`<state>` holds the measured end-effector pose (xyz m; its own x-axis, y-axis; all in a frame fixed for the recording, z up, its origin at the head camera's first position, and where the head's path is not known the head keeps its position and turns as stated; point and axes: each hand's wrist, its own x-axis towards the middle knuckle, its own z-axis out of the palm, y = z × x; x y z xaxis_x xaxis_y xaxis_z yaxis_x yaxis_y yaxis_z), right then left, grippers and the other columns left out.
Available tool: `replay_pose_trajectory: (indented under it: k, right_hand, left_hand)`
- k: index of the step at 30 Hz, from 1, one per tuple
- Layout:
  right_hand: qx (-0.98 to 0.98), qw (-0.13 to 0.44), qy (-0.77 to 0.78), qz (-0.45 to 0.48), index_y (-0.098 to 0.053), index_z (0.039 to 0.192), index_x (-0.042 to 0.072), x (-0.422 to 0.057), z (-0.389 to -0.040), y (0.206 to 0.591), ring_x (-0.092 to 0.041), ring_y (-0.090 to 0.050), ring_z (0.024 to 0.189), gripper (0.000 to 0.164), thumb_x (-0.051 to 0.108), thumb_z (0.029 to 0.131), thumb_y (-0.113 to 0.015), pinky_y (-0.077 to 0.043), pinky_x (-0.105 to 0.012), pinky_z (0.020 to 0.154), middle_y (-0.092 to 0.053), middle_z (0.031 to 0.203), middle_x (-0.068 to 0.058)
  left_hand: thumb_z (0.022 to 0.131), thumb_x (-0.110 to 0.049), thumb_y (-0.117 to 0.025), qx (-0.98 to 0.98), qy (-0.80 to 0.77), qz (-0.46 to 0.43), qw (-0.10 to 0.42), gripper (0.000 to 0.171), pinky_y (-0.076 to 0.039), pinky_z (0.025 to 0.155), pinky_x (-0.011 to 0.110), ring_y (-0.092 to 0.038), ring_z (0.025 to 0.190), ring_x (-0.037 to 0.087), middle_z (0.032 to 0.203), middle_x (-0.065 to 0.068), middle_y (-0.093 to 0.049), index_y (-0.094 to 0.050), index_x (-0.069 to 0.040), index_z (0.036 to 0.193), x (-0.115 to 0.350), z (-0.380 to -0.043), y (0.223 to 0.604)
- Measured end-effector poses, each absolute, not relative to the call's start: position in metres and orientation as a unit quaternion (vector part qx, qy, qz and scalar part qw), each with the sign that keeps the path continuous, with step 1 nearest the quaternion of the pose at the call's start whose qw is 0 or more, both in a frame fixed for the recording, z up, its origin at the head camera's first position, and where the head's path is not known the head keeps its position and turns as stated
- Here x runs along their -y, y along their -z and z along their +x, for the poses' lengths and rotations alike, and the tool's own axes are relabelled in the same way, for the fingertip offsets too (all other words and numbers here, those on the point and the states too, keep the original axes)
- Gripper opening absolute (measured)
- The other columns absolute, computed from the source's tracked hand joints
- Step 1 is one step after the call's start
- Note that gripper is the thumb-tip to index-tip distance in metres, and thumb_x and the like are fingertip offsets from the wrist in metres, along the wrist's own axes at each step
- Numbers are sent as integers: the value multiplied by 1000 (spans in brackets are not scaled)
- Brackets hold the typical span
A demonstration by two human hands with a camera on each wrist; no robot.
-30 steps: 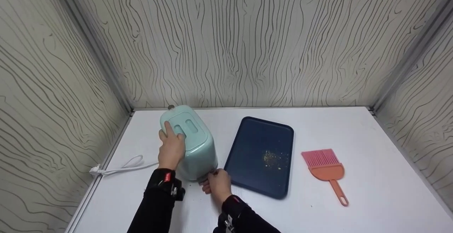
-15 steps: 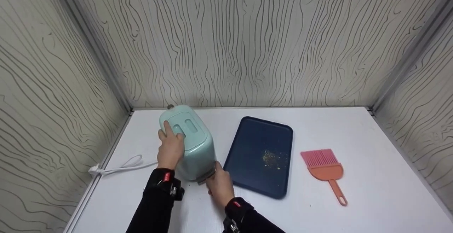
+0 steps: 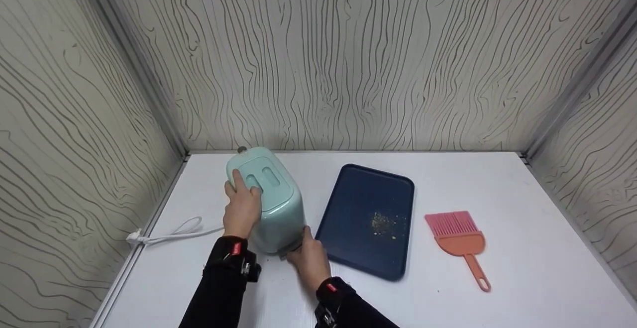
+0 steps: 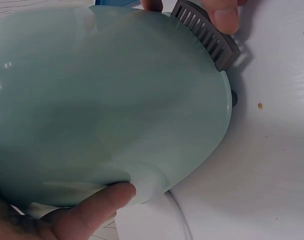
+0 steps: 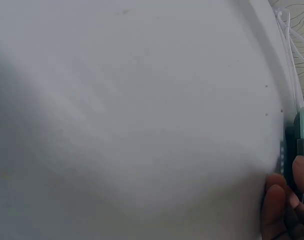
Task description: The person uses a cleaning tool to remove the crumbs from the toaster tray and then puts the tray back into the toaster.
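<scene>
A mint-green toaster (image 3: 281, 218) with two oblong recesses in its top stands at the left of the white table. My left hand (image 3: 242, 208) grips its left upper edge, fingers on the top; in the left wrist view the thumb (image 4: 102, 205) lies against the near end. At the toaster's lower near right corner, my right hand (image 3: 311, 261) holds a grey slatted crumb tray (image 4: 207, 35). The thumb presses on the slatted front, and another fingertip touches the toaster's side. Only the front of the crumb tray shows; the remainder is hidden.
Right of the toaster lies a dark blue tray (image 3: 366, 203) with crumbs (image 3: 383, 224) on it. Farther right is an orange brush (image 3: 460, 242) with pink bristles. A white power cord (image 3: 171, 238) runs left from the toaster. Patterned panels border the table.
My right hand has shifted its hold on the crumb tray, one finger now reaching up the toaster's side. The slatted front sits closer to the toaster than half a second ago. The left hand stays put.
</scene>
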<state>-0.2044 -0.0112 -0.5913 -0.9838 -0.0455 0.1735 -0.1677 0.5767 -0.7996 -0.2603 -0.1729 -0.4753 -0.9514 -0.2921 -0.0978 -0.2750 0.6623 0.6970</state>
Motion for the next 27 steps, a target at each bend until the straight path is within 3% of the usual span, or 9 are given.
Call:
replay_pose_trajectory:
  k: [17, 27]
  right_hand:
    - [887, 64, -450, 79, -47, 140, -14, 10, -205, 598, -38, -72, 93, 76, 5, 77, -85, -58, -46, 78, -72, 101, -29]
    - [894, 86, -435, 66, -58, 125, -7, 12, -210, 599, -34, -73, 79, 55, 7, 78, -83, -57, -42, 66, -74, 92, -24]
  left_hand:
    - [102, -28, -27, 919, 368, 140, 25, 72, -52, 76, 55, -60, 96, 48, 163, 36, -3, 5, -3, 162, 175, -260, 477]
    - [103, -28, -28, 921, 364, 138, 28, 72, -52, 76, 55, -61, 91, 45, 163, 37, -5, 4, -2, 162, 173, -262, 476]
